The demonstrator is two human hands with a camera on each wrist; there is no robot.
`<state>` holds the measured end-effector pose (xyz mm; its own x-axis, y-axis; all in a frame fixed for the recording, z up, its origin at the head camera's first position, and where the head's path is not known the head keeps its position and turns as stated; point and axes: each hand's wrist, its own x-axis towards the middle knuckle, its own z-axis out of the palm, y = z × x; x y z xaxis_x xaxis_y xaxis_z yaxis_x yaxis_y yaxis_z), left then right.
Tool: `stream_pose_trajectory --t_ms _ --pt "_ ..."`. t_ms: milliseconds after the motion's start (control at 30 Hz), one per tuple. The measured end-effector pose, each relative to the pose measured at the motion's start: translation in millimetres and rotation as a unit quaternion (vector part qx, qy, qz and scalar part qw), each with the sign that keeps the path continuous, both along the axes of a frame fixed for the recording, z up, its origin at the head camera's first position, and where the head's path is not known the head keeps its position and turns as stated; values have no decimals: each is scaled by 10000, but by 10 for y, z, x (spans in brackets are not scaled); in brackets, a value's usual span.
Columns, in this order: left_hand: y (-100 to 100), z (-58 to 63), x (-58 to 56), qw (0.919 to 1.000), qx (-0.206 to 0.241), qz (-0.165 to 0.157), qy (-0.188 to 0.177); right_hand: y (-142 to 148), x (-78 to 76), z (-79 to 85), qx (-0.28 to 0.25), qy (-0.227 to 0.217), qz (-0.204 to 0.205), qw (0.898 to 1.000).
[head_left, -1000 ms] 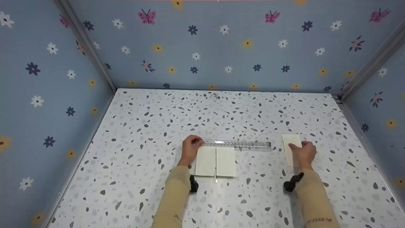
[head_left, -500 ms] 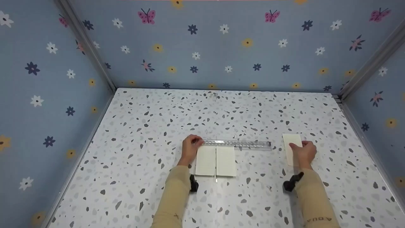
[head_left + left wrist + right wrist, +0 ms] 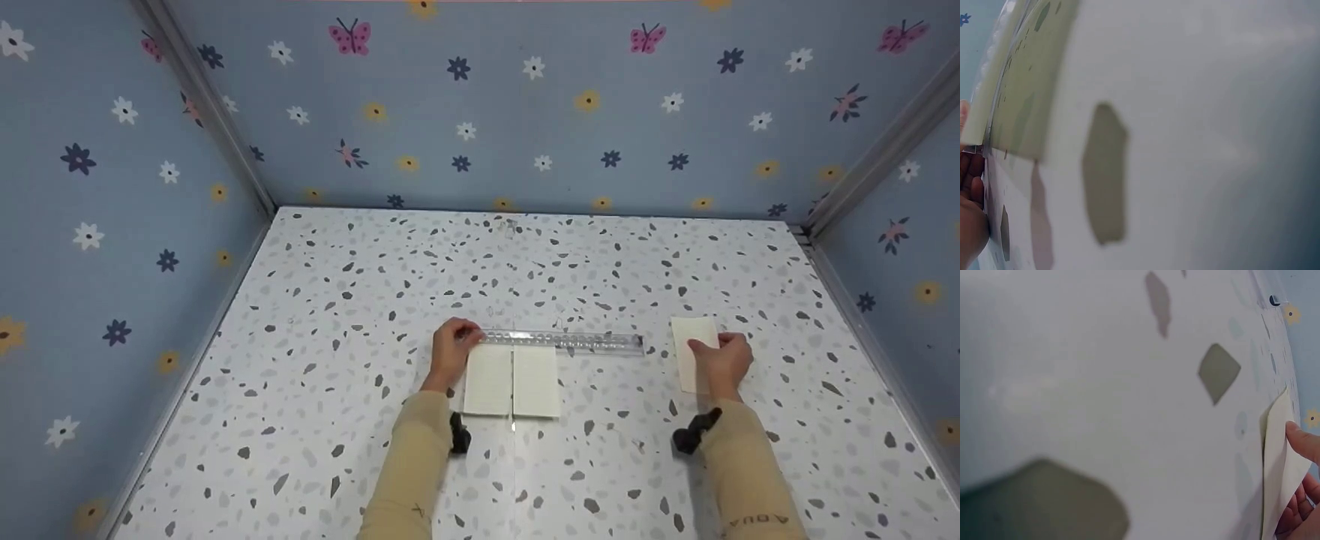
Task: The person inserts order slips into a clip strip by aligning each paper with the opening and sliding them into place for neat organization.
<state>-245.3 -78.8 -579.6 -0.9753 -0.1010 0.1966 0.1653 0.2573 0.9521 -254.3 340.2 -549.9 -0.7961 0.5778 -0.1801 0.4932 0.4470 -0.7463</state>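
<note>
A clear plastic ruler (image 3: 600, 343) lies crosswise on the speckled table. My left hand (image 3: 450, 354) grips its left end between thumb and fingers. Just below the ruler are two cream paper pieces (image 3: 487, 382), side by side with a narrow gap; their top edges meet the ruler. Off to the right, my right hand (image 3: 725, 364) pinches a third, narrower cream paper piece (image 3: 691, 330) by its right side, thumb on top. In the right wrist view this paper (image 3: 1282, 467) stands slightly bent off the table, with the thumb pressed against it. The left wrist view catches only part of the left hand (image 3: 972, 208).
The white speckled table (image 3: 360, 300) has a seam running down its middle. Blue flowered panels (image 3: 525, 112) enclose it at the back and both sides. A black wrist camera (image 3: 460, 435) sits on the left sleeve, another (image 3: 694, 433) on the right.
My right hand and its paper piece have shifted very slightly to the right. The left hand, ruler and the two other papers stay where they were.
</note>
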Motion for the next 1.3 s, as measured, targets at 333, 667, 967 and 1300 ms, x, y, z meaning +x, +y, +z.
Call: stream_pose_trajectory --t_ms 333,667,967,1300 --pt "-1 9 11 9999 -42 0 103 9 -10 0 -34 -22 -24 10000" --pt "6 23 12 9999 -59 0 118 23 -4 31 34 60 51 10000" --pt "7 11 -1 9999 -79 55 -49 32 13 58 33 74 90 9999" --pt "9 21 3 10000 42 32 -60 33 57 75 231 510 122 9984"
